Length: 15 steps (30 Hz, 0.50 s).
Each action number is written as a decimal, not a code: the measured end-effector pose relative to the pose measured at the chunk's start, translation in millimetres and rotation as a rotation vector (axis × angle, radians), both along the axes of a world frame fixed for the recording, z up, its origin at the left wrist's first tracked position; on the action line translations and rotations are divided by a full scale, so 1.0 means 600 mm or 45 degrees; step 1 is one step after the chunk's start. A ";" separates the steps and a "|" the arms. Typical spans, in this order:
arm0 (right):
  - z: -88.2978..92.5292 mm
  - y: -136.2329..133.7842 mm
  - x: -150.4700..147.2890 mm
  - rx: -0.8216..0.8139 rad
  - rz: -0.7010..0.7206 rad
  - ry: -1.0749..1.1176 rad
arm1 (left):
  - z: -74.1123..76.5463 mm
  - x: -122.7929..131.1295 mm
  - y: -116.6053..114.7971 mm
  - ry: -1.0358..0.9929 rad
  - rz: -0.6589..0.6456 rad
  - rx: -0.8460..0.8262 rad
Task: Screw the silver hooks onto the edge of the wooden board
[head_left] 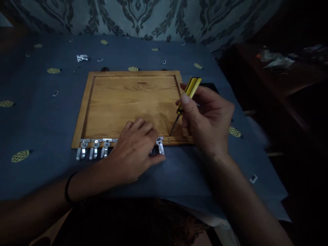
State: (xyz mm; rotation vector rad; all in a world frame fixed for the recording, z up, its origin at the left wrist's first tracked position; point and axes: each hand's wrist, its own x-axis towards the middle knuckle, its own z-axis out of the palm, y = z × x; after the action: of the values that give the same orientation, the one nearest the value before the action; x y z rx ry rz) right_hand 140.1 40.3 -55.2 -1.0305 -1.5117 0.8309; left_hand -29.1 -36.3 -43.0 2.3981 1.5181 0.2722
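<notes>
- One yellow-and-black screwdriver (192, 87) is clamped between thumb and fingers of the right grip (211, 118), over the right part of the wooden board (128, 102); its shaft slants down toward the board's near edge, and I cannot tell whether the tip touches.
- The left grip (135, 145) lies over the middle of the board's near edge, thumb beside the rightmost metal hook (160, 147); whether it is closed on anything cannot be told.
- Other metal hooks (96, 149) line the board's near edge, part of the row hidden by the left grip.
- Right of the board, a dark object (211, 87) is partly covered by the right grip.
- Beyond the board's far left corner, a loose metal piece (82, 58) lies on the tabletop (33, 126).
- Left of the board, a printed rectangle (55, 93) is too small to read.
</notes>
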 end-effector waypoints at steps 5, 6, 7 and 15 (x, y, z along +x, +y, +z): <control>-0.032 0.012 0.001 -0.033 0.057 -0.122 | -0.001 0.000 0.000 0.003 0.002 0.004; -0.037 0.015 0.002 -0.037 0.058 -0.176 | -0.001 0.001 0.000 0.001 0.001 -0.001; -0.041 0.017 0.003 -0.029 0.049 -0.237 | 0.000 0.001 0.000 -0.001 -0.001 -0.008; -0.022 -0.003 0.006 0.312 0.102 -0.617 | 0.010 0.002 -0.001 0.006 0.010 -0.102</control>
State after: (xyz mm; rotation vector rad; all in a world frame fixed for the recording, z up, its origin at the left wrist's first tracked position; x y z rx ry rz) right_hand 143.9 38.2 -68.1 -1.0359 -2.0186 0.4461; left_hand -28.0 -36.7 -37.0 2.3329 1.5113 0.2031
